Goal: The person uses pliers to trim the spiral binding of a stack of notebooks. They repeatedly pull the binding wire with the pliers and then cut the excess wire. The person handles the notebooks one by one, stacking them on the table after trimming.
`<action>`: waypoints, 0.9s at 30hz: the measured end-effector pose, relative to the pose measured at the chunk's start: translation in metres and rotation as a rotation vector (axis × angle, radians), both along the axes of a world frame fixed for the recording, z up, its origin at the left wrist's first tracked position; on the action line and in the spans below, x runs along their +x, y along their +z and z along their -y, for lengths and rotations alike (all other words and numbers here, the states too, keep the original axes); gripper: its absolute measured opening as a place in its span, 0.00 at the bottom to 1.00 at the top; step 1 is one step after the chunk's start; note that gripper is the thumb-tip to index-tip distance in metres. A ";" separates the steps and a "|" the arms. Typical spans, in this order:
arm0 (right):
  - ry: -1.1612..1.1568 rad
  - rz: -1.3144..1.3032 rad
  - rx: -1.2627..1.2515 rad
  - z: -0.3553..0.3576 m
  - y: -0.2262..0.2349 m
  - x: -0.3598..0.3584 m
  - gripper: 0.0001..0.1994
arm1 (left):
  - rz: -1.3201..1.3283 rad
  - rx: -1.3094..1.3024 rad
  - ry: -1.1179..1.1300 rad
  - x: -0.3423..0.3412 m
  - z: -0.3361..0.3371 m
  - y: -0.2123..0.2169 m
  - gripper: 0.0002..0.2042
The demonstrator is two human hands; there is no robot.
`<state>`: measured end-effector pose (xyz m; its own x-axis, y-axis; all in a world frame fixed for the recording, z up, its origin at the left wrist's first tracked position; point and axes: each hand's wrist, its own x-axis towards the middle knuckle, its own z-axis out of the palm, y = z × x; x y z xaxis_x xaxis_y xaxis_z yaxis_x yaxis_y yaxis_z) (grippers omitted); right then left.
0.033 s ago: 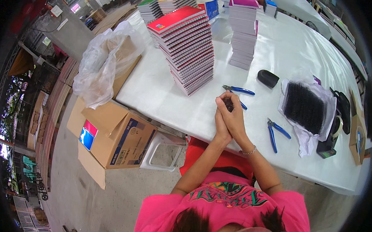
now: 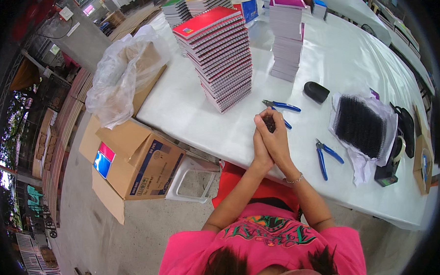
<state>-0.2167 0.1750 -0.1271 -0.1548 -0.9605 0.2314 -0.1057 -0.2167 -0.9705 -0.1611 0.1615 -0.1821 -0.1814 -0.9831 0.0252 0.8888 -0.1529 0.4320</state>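
My left hand (image 2: 260, 146) and my right hand (image 2: 280, 140) are pressed together palm to palm above the white table (image 2: 189, 104). A small black piece (image 2: 269, 123) is held between their fingertips; what it is cannot be told. Just beyond the fingers lie blue-handled pliers (image 2: 280, 106). A second pair of blue-handled pliers (image 2: 326, 155) lies to the right of my right wrist. A pile of black spiral bindings (image 2: 359, 124) rests on a plastic sheet further right.
A tall stack of red spiral notebooks (image 2: 222, 58) and a stack of purple ones (image 2: 287, 36) stand behind the hands. A black oval object (image 2: 316, 91) lies between them and the bindings. Cardboard boxes (image 2: 137, 161), a plastic bag (image 2: 119, 75) and a white stool (image 2: 192, 182) are at the left.
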 end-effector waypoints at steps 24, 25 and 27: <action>0.006 0.123 0.143 -0.047 0.016 -0.149 0.07 | -0.051 0.222 0.333 0.245 0.002 0.126 0.14; -0.018 0.118 0.146 -0.049 0.015 -0.160 0.07 | -0.176 0.165 0.334 0.277 0.026 0.146 0.14; -0.034 0.113 0.146 -0.045 0.012 -0.173 0.08 | -0.041 0.027 0.356 0.355 0.080 0.182 0.14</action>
